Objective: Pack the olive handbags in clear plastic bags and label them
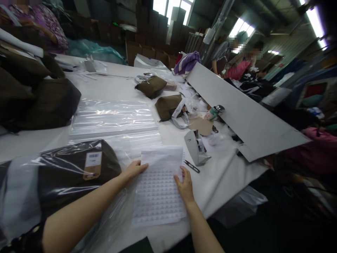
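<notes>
A white sheet printed with rows of small labels (160, 196) lies before me at the table's front, over other white paper. My left hand (137, 168) grips its left edge, thumb on top and fingers hidden beneath. At the right edge, my right hand (185, 182) holds the sheet between thumb and fingers. Close to my right fingertips are small dark thread snips (192, 166) and a white dispenser-like device (196, 149). Under my left forearm lies a dark brown bag in clear plastic (73, 175), with a white and tan hang tag (92, 165) showing.
Flat clear plastic bags (113, 117) lie behind the sheet. Dark brown bags (39, 95) are piled at left; small brown pouches (170, 107) sit mid-table. A bottle (214, 111) stands near a slanted white board (242, 112). Other people are at the back left and right.
</notes>
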The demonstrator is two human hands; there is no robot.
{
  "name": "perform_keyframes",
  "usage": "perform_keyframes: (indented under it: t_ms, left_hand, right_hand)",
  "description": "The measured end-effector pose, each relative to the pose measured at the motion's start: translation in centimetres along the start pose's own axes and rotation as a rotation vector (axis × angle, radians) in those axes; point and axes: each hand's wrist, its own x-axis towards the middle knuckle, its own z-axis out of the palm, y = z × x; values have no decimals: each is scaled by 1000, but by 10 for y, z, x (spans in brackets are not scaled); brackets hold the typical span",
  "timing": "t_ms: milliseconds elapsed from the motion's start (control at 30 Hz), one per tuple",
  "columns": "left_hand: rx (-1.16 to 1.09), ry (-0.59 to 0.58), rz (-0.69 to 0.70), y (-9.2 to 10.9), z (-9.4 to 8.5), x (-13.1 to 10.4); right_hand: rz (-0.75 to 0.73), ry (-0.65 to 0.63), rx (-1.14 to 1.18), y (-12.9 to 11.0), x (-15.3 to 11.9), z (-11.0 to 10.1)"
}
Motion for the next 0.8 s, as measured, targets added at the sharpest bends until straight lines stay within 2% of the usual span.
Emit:
perform_keyframes:
  t_ms: [67,133,200,267,567,800]
  left_hand:
    - [-112,-30,-27,0,1,-3]
    - [-196,-33,-52,1,1,-3]
    - [-255,-21,-70,1,0,-2]
    - [-299,-14,-81,0,-1,0]
    - [-362,-23,-119,-5,-3,3]
    - [-399,-17,-155,-5,-3,4]
  right_hand:
    - [115,-27,160,-6,12,0]
    - [188,-126,298,-12,21,-2]
    - [210,-239,343,-17,27,-5]
    - [224,-293,314,-20,31,-9]
    - [251,-330,225,-33,39,-18]
    - [235,-318,299,-26,32,-19]
